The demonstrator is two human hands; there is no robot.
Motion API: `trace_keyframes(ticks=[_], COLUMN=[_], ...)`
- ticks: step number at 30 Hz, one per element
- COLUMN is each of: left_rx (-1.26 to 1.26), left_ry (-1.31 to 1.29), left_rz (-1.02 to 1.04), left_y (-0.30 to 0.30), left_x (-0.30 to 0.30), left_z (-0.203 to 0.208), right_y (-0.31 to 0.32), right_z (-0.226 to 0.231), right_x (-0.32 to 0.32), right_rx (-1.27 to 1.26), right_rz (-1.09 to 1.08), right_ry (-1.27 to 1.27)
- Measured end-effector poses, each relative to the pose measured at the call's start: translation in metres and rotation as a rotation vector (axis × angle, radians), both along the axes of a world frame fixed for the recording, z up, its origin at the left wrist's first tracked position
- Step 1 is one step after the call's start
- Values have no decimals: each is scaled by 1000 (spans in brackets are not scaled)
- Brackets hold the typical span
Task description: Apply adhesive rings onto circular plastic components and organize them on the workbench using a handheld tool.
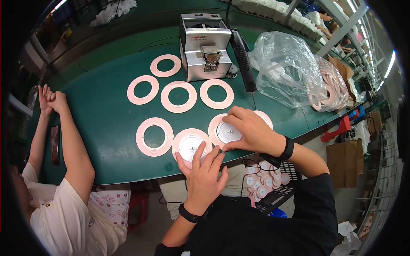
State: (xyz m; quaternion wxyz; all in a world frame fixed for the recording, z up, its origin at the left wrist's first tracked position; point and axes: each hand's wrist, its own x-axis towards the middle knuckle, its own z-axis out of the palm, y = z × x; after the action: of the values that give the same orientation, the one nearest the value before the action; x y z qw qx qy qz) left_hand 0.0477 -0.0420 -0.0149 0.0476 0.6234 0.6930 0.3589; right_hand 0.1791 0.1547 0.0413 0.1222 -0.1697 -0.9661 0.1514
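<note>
My left hand [202,173] lies with its fingers spread on a pink ring [176,150] with a white round disc [188,147] in its middle, near the front table edge. To the right, my right hand [254,133] has thumb and fingers bent over a second white disc [225,133], set in another pink ring [212,128]. Its thumb is at the near side and its fingers at the far side; the grip underneath is partly hidden. Beyond that hand, one more pink ring [266,117] shows, mostly covered. Several hollow pink rings [163,97] lie farther back and left.
A silver boxy machine [203,51] stands at the back; beside it hangs a black electric screwdriver [242,57], tip down. A clear plastic bag [284,64] lies at right. Below the table, a black crate [279,196] holds pink-and-white discs. A person's arm [74,136] rests at left.
</note>
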Motion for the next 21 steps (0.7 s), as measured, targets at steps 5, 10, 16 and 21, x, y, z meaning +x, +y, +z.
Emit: trace_keyframes(ticks=[5,10,16,21], left_rx=[3,9,-2,0], left_ry=[-14,-10,-10,-12], left_rz=[4,8,13,6], left_y=[1,1,1,1], left_x=[1,0,0,0], left_z=[-1,-1,0,0], right_y=[9,23,30,27], right_z=[8,14,16,17], right_x=[-1,-4,-9,-10], right_rx=[-6,-34,-97,-93], right_rz=[103,261,336,264], right_ry=[-52,-86,-104,-147])
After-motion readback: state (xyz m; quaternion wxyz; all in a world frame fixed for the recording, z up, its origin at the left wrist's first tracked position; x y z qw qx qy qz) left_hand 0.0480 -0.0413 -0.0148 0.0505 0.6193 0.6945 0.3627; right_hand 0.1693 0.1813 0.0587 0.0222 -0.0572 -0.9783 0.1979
